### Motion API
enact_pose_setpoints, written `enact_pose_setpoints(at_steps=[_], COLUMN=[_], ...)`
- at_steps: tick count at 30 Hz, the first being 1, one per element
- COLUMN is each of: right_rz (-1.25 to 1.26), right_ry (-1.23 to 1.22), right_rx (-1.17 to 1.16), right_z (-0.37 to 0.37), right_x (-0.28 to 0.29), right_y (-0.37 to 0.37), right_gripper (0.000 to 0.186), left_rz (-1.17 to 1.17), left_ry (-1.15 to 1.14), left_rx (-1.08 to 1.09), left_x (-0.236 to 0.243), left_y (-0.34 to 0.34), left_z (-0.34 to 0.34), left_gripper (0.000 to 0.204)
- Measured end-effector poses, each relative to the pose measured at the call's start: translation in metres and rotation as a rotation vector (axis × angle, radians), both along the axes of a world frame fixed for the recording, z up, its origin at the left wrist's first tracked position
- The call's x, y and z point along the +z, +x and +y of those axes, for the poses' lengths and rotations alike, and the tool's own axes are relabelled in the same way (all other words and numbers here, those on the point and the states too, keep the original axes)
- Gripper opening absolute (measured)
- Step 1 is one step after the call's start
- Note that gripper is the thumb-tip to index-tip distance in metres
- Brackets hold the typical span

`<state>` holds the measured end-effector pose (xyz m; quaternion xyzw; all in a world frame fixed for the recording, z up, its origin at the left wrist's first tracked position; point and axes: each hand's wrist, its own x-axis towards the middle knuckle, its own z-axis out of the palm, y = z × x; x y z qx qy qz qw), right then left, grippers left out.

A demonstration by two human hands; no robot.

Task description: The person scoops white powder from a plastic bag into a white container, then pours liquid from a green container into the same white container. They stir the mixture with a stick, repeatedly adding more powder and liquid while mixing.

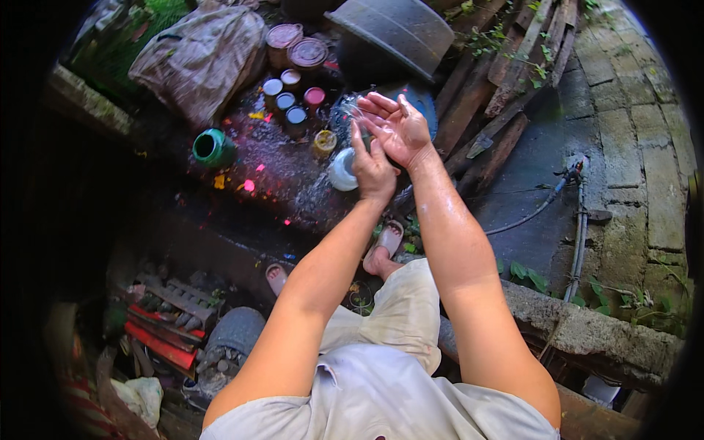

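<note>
Pale tub (342, 171) sits at nine o'clock from the half-open left hand (375, 174); the right hand (402, 135) spreads palm up, neither visibly gripping anything. At the view's ten o'clock a green jar (221, 150) gapes, dark inside.

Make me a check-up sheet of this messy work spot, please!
Surface: dark ground, splashed pink and orange.
Job's things: something clear and shiny by the right hand; white tub beside the left hand.
Clutter: open green jar, small pots, crumpled sheet.
Hands: right open, palm showing; left close beside it, fingers partly hidden.
Cables: thin cable or hose at right.
Surroundings: wooden planks, large dark tub, rough ledge.
</note>
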<state>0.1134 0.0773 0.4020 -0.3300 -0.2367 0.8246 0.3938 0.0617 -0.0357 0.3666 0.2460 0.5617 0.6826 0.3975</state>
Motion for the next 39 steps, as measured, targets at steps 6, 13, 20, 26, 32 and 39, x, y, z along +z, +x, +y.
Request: enact_pose_setpoints(at_steps=[6, 13, 20, 26, 32, 39], right_rz=[0.353, 0.354, 0.029, -0.35, -0.924, -0.444], right_ry=[-0.154, -0.26, -0.239, -0.301, -0.096, -0.247], right_rx=[-0.165, -0.118, -0.339, -0.494, 0.005, -0.208], right_z=[0.016, 0.027, 0.055, 0.097, 0.088, 0.11], right_x=[-0.028, -0.069, -0.099, -0.1, -0.14, -0.125], right_y=[-0.022, -0.054, -0.063, -0.058, -0.08, -0.089], right_gripper=[0.085, 0.079, 0.034, 0.021, 0.019, 0.02], left_rz=[0.545, 0.827, 0.689, 0.801, 0.957, 0.842], left_ry=[0.161, 0.329, 0.346, 0.571, 0.394, 0.518], left_rx=[0.042, 0.069, -0.044, -0.171, -0.134, -0.155], left_x=[-0.044, -0.03, -0.026, -0.019, -0.042, -0.033], left_y=[-0.039, -0.04, -0.051, -0.025, -0.044, -0.035], left_z=[0.012, 0.005, 0.024, -0.026, 0.007, -0.012], left_gripper=[0.064, 0.051, 0.047, 0.055, 0.066, 0.064])
